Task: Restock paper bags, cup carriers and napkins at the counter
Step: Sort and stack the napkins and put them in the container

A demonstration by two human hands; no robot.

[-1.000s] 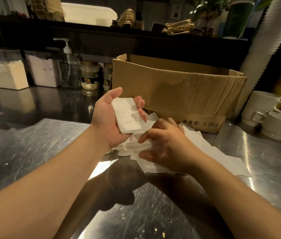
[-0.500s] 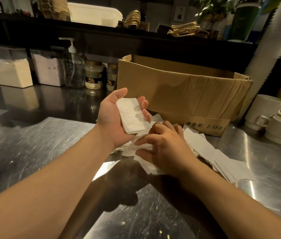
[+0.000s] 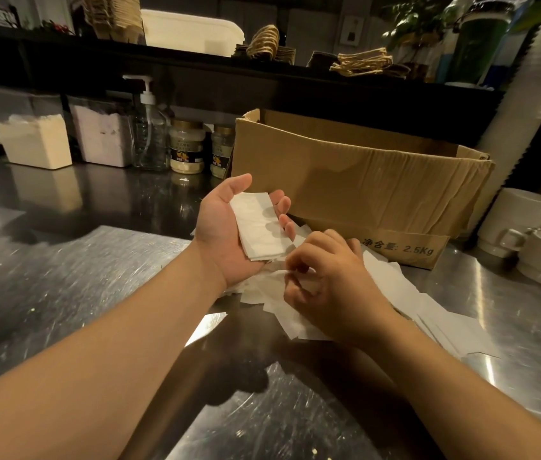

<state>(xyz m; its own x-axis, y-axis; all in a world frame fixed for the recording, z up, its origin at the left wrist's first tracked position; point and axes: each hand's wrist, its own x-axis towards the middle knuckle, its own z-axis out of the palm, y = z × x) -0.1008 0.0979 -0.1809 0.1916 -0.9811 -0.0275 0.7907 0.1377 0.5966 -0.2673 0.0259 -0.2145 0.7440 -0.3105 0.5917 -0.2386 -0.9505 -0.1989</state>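
Note:
My left hand (image 3: 226,234) is palm up above the steel counter and holds a small stack of folded white napkins (image 3: 259,227), fingers curled round its far edge. Just right of it my right hand (image 3: 332,283) hovers knuckles up over a loose pile of napkins (image 3: 405,293) spread on the counter, thumb and fingers pinching the edge of one sheet. An open cardboard box (image 3: 355,180) marked 2.5Kg stands directly behind the pile.
White mugs (image 3: 521,227) stand at the right edge. Behind on the left are two powder tubs (image 3: 35,141), a pump bottle (image 3: 149,137) and two jars (image 3: 186,147). A dark shelf above carries twine-handled bags (image 3: 362,63) and a white tub (image 3: 192,31).
My right hand has lifted a little off the pile and curled its fingers onto a napkin's edge. The left hand keeps its stack in the same pose.

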